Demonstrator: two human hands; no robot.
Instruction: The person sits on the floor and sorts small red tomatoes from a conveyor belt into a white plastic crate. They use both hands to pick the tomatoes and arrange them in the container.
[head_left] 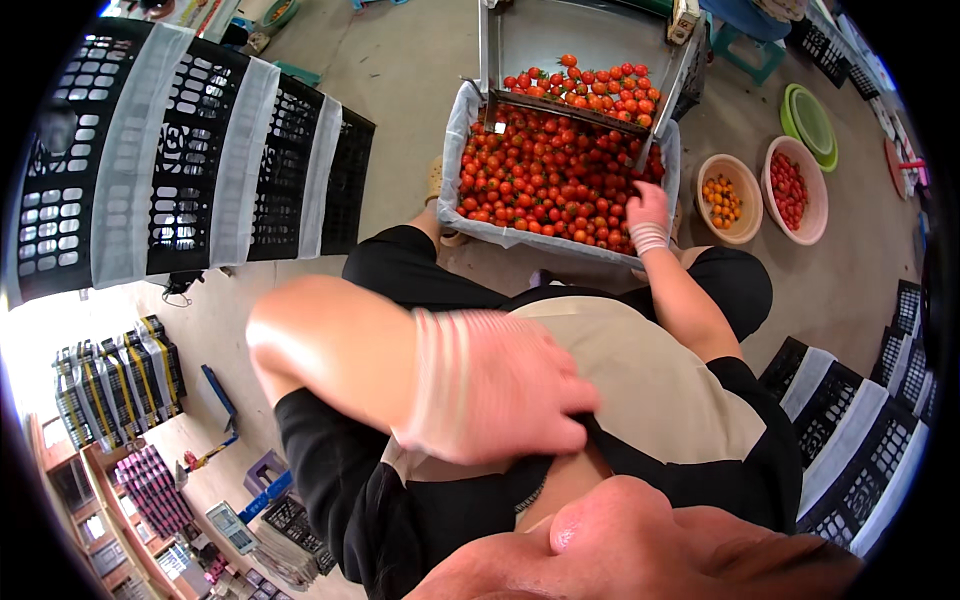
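Observation:
My left hand (pixel 505 385), in a pale pink glove banded at the wrist, is raised in front of my chest near the dark collar. Motion smears its fingers, so I cannot tell whether they grip the cloth. Down at the right side of the lined crate (pixel 452 160), my gloved right hand (pixel 648 207) is among the cherry tomatoes (pixel 545 180), its fingers curled; whatever they hold is hidden. Red cherry tomatoes fill the crate between my knees. More of them lie on a metal sorting tray (pixel 540 40) that slopes over the crate's far side.
Right of the crate stand a basin of orange tomatoes (pixel 722 202), a pink basin of red ones (pixel 795 190) and green basins (pixel 808 125). Black crates with pale liners rise in a stack on the left (pixel 200 150); more stand at lower right (pixel 850 440). A teal stool (pixel 750 55) is beyond the tray.

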